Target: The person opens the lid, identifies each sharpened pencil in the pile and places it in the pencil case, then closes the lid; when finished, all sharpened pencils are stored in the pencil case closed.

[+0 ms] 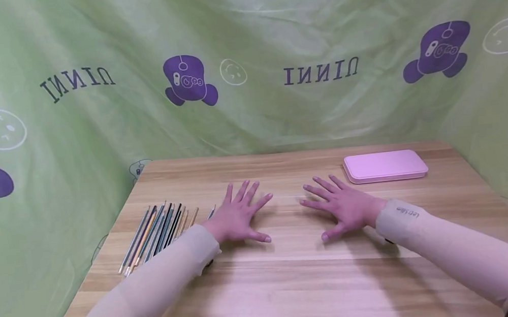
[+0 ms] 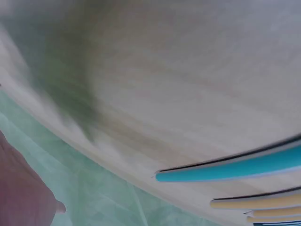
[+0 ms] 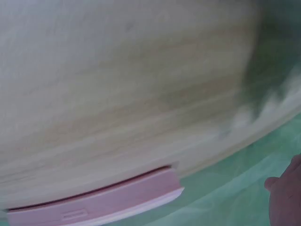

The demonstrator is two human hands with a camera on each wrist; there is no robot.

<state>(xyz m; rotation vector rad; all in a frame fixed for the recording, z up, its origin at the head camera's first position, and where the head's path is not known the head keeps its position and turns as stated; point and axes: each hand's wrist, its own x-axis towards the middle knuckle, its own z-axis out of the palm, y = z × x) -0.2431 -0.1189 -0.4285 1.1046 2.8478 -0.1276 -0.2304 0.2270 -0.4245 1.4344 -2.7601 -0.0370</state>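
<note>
Both hands lie flat, palms down, on the wooden table (image 1: 293,277) with fingers spread. My left hand (image 1: 241,213) rests just right of a row of several pencils (image 1: 157,231) laid side by side, not touching them as far as I can see. My right hand (image 1: 338,204) rests left of and nearer than a closed pink pencil case (image 1: 384,166). Neither hand holds anything. The left wrist view shows blurred teal and yellow pencils (image 2: 235,172) on the wood. A blurred edge of the pink case (image 3: 103,200) appears in the right wrist view.
A green cloth backdrop (image 1: 245,62) with purple figures and lettering hangs behind and around the table. The table's left edge (image 1: 102,249) runs just beyond the pencils. Bare wood lies between and in front of the hands.
</note>
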